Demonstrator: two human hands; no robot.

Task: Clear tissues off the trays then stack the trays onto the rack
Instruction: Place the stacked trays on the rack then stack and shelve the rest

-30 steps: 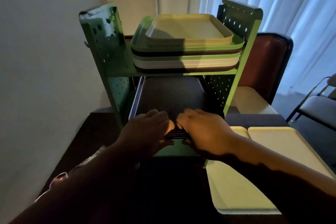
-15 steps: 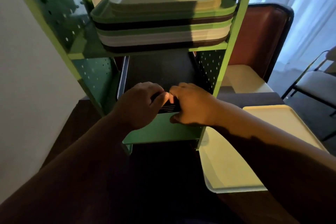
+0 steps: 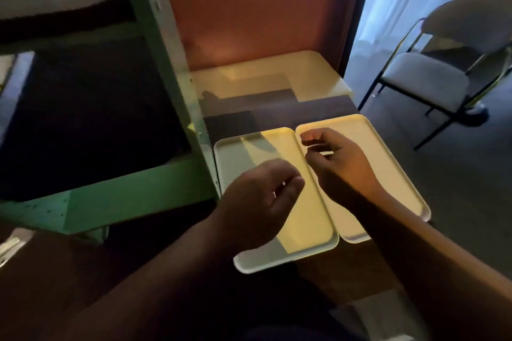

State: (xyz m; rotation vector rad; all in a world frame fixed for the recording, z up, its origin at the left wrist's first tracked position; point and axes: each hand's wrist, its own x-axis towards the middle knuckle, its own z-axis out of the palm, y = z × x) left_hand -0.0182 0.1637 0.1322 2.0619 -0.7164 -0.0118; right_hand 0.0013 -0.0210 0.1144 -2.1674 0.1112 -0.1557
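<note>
With both hands empty & loosely curled, left hand (image 3: 263, 196) over the pale-yellow rectangular plastic tray (image 3: 302, 219) at frame centre, right hand (image 3: 336, 166) over its twin (image 3: 393, 171) just right, each should be gripped by opposite rims, kept level & slid into the green perforated metal rack (image 3: 133, 194) at frame left.

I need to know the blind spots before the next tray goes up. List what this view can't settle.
- Green rack: top cut off by the head view's upper edge, so the upper shelf's stack shows only as a blur.
- Near tray: the left hand covers part of it; tissues under the hand cannot be ruled out.
- Far tray: partly behind the right hand and forearm.
- Lower shelf: too dark to count trays.
</note>
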